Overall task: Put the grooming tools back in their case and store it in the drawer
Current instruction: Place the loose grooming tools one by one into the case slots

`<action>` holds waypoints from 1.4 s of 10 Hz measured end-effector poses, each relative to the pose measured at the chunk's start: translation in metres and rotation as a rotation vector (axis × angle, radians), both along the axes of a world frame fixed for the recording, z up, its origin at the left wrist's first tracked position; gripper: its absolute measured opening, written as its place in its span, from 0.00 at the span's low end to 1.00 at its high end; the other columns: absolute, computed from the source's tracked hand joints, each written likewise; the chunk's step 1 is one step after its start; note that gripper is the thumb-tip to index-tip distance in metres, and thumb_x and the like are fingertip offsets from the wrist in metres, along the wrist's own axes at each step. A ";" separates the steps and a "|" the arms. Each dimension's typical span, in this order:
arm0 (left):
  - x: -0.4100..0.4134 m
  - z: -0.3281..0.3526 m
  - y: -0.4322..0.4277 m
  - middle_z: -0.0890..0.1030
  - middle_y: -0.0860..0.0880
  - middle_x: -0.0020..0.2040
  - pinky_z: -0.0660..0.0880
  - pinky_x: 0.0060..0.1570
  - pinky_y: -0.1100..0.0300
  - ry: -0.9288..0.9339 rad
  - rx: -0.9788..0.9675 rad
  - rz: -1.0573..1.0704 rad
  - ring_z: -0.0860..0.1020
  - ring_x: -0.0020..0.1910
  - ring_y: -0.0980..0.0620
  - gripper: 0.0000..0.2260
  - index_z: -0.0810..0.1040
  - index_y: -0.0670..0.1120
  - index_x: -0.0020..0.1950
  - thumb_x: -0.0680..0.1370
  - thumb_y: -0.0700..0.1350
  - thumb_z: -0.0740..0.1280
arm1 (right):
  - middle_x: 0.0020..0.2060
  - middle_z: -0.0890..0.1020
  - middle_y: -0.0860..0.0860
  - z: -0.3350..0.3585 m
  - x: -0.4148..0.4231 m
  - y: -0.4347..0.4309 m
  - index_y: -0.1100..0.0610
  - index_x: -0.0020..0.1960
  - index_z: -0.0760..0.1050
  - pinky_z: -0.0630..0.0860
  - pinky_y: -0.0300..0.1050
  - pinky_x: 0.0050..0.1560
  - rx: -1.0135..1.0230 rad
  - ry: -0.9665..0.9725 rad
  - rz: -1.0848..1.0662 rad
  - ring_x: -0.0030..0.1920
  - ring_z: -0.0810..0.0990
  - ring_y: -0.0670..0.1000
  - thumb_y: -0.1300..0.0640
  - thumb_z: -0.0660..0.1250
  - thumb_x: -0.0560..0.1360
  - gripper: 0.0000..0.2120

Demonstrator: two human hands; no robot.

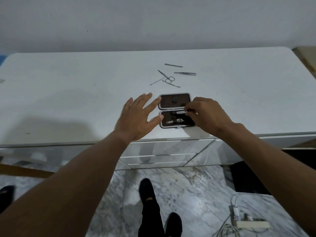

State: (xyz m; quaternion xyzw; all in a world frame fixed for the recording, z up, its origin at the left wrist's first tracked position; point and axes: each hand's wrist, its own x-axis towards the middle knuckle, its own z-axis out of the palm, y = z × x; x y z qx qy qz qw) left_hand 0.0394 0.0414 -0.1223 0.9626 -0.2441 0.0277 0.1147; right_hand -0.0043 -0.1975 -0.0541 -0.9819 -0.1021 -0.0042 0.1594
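An open grooming case with a dark lining lies near the front edge of the white dresser top. A nail clipper sits in its near half. My right hand pinches a thin metal tool over the near half. My left hand is spread flat, its fingertips touching the case's left side. Behind the case lie loose tools: small scissors, tweezers, a file, a thin pick and a cuticle pusher.
The dresser top runs wide to both sides. Below its front edge are stacked drawers, all closed. On the marble floor lie a power strip with cables at the right and my dark shoes.
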 end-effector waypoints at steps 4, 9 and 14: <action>0.000 -0.001 0.000 0.58 0.51 0.79 0.51 0.76 0.46 -0.004 -0.008 -0.001 0.54 0.78 0.52 0.28 0.52 0.61 0.78 0.79 0.67 0.49 | 0.47 0.85 0.54 -0.014 0.005 -0.003 0.56 0.50 0.83 0.72 0.45 0.49 0.140 -0.017 -0.026 0.49 0.80 0.56 0.56 0.71 0.73 0.07; -0.001 0.001 0.000 0.58 0.52 0.79 0.50 0.76 0.46 0.008 -0.014 0.000 0.53 0.78 0.52 0.29 0.52 0.61 0.78 0.79 0.67 0.49 | 0.44 0.84 0.54 -0.015 0.014 0.010 0.55 0.48 0.84 0.74 0.47 0.47 0.115 -0.008 0.058 0.47 0.79 0.55 0.56 0.69 0.74 0.06; -0.001 0.003 0.000 0.58 0.52 0.79 0.50 0.76 0.46 0.021 -0.013 -0.003 0.54 0.78 0.52 0.29 0.53 0.61 0.78 0.79 0.67 0.48 | 0.44 0.84 0.52 -0.017 0.015 0.004 0.53 0.49 0.83 0.74 0.45 0.46 0.120 -0.003 0.070 0.46 0.79 0.54 0.55 0.69 0.74 0.06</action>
